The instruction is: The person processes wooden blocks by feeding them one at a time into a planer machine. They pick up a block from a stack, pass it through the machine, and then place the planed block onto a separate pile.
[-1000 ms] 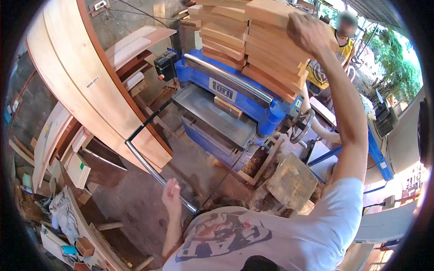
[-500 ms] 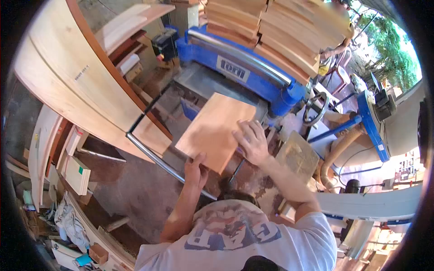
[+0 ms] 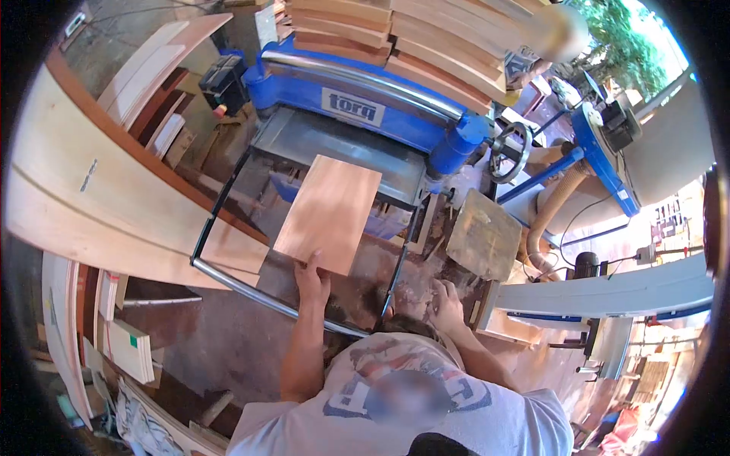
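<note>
At nine o'clock leans the long curved panel [image 3: 91, 182]. At half past seven the left hand [image 3: 312, 275] holds the near end of the wooden board [image 3: 328, 213], thumb on top and the other fingers hidden beneath. The board lies just off centre toward ten o'clock, its far end overlapping the planer's metal table [image 3: 342, 152] in view; whether they touch, I cannot tell. It now points more toward twelve than half a second ago. The blue planer [image 3: 296, 95] sits at twelve, stacked boards [image 3: 445, 53] on top. Between four and five, the right hand [image 3: 447, 305], earlier on the board, is now apart from it, fingers loosely bent and slightly spread, holding nothing visible. The square-topped stool [image 3: 484, 235] stands at three, the handwheel [image 3: 511, 152] at two, and another person [image 3: 523, 67] is at half past one.
</note>
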A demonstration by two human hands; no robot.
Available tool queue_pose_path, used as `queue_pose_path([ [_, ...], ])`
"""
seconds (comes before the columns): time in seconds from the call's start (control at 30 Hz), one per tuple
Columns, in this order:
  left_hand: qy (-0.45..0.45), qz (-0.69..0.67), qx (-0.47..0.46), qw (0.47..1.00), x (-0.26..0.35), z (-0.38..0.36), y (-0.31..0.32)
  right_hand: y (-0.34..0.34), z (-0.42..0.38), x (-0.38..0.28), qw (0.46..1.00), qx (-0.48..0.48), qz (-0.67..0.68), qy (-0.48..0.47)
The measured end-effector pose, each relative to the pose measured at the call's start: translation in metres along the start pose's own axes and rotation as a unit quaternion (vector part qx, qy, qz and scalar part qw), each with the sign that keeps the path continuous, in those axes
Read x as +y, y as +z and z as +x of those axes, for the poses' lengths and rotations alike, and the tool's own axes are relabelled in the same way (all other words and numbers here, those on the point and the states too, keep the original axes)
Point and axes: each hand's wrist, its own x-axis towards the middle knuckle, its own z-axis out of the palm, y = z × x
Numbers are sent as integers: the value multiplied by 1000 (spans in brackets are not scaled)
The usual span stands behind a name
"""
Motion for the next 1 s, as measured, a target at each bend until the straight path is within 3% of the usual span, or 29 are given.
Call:
queue_pose_path([
  [0.07,9,10,10,1000,-2,0,17,-5,-1,2,999,-7,7,36],
  [0.17,-63,25,27,997,-16,33,25,6,2,25,999,-7,2,51],
  [0.27,-49,57,-15,997,-25,46,54,4,-2,43,992,-46,18,113],
  [0.37,-76,9,-21,997,-66,109,34,13,-19,72,990,-47,18,132],
  [0.57,-54,42,74,995,-68,109,115,24,-66,120,955,-130,45,263],
  [0.77,-4,61,61,996,-82,152,135,42,-109,160,945,-114,61,300],
  [1.0,19,152,215,965,-72,150,186,58,-126,188,937,-80,61,335],
])
